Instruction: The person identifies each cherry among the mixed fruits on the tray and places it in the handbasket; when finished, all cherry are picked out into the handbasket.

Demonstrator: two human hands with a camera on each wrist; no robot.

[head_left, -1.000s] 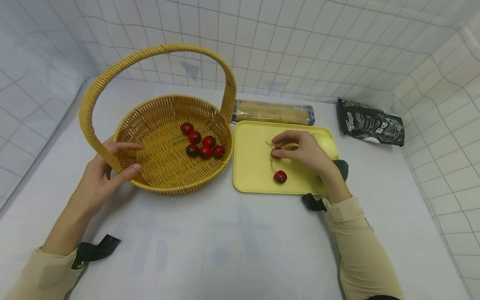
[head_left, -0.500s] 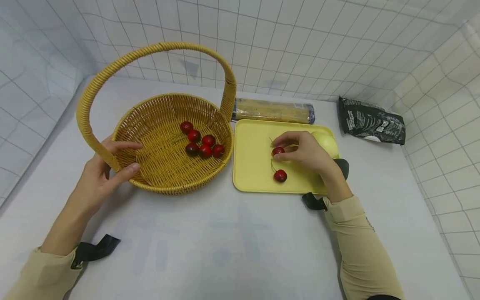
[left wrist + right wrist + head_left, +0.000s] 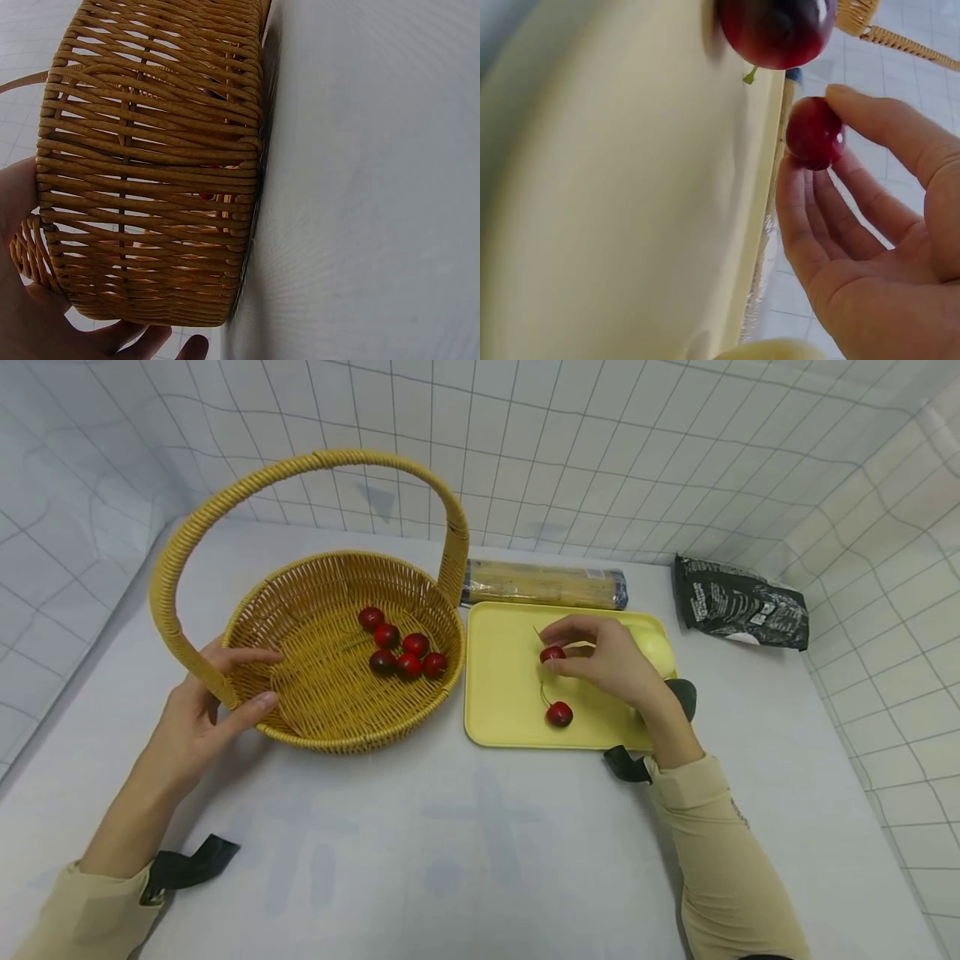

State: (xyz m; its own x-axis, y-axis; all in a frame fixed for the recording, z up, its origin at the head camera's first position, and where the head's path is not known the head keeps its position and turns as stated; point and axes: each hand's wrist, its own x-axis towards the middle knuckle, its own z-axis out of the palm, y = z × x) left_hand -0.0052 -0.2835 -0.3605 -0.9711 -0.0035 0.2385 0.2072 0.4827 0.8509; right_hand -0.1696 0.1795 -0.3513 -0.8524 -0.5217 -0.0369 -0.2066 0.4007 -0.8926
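Note:
My right hand (image 3: 611,662) pinches a dark red cherry (image 3: 552,655) between thumb and fingertips, just over the yellow tray (image 3: 495,693). The right wrist view shows this held cherry (image 3: 815,133) apart from the tray's surface. A second cherry (image 3: 559,714) with a green stem lies on the tray, nearer to me. My left hand (image 3: 187,718) grips the left rim of the wicker basket (image 3: 300,714) near its handle, with the thumb and a finger reaching inside. Several cherries (image 3: 408,666) lie in the basket's right half. The left wrist view has the basket's woven side (image 3: 150,180) close up.
A pale yellow-green round fruit (image 3: 654,650) and a dark green object (image 3: 682,695), partly hidden by my wrist, sit at the tray's right side. Behind the tray lies a long wrapped yellowish pack (image 3: 543,583). A black packet (image 3: 742,603) lies at the back right.
The cherry in my right hand has come up slightly, and more of it shows between the fingers. My left hand stays on the basket rim.

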